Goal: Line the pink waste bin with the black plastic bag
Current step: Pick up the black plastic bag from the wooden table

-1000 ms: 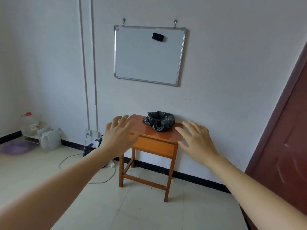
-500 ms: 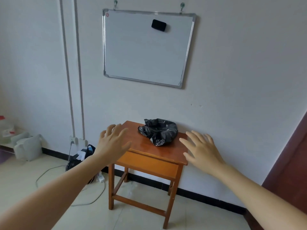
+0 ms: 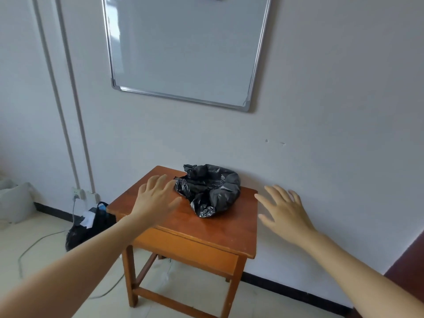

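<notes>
Closer now, both hands (left hand (image 3: 156, 198), right hand (image 3: 283, 211)) flank black plastic bag (image 3: 210, 189).

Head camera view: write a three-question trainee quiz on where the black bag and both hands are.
1. True or false: the black plastic bag lies crumpled on the wooden table.
2. Which hand is nearer the bag? A) left hand B) right hand
3. Fill in: both hands are open and hold ____.

Key: 1 true. 2 A, its fingertips reach almost to the bag's edge, while the right hand hovers off the table's right side. 3 nothing.
</notes>
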Demonstrator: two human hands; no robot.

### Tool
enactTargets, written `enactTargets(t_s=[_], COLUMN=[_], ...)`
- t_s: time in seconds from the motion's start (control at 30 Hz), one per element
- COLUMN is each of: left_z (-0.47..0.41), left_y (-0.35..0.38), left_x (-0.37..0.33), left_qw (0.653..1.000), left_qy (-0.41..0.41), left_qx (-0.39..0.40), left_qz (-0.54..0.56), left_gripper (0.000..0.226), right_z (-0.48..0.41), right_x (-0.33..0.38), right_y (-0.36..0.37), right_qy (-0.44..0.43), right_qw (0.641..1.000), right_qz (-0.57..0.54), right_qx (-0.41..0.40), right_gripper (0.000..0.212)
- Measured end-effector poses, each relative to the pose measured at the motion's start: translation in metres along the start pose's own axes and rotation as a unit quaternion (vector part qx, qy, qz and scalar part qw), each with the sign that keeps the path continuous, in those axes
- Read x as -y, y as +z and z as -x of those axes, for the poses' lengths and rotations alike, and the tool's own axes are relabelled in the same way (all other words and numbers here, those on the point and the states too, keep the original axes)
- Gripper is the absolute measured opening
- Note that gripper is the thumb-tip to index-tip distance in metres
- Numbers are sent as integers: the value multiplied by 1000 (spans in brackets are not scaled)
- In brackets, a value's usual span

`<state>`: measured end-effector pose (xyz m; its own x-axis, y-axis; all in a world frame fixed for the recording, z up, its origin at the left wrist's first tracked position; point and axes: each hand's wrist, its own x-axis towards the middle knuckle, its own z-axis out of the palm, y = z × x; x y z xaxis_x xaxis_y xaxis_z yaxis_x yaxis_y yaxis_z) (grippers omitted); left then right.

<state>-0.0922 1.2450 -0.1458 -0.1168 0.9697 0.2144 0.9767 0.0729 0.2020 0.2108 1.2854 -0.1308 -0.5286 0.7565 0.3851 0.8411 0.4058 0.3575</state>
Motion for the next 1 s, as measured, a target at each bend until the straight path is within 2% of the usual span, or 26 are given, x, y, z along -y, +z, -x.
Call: enactTargets(t_s=[0.13,0.3,0.4,0.5,0.73,0.87,0.93,1.0], left_z=[-37,-63,-93,-133,-245,-298,-308,-308], left_y=[31,81,105,125,160,180,195,209], left_x=[-14,-9,1,11,18,24,27,31], left_qw=[999,995,992,991,993,989,980,965], left_qy=[-27,-51,-59,-51,-13,8,20,35], left_qx=[16,89,108,120,120,145,193,257], left_qz=[8,-14,-17,-19,16,37,38,27], left_gripper=[57,54,53,54,60,75,89,102], right_z=[-45,-84,-115,-150,-239,-277,-278,-272], right_x=[-10,11,23,31,24,31,35,35], right_y=[47,113,145,166,214,244,265,281], right_qy=[-42,-85,-96,-103,-96,-62,-66,-105], right_qw=[998,986,983,976,965,952,941,938], right_qz=[-49,-95,-106,-121,-168,-184,-180,-154], right_qx=[16,111,118,146,176,236,280,292], right_gripper=[46,51,51,45,54,67,78,87])
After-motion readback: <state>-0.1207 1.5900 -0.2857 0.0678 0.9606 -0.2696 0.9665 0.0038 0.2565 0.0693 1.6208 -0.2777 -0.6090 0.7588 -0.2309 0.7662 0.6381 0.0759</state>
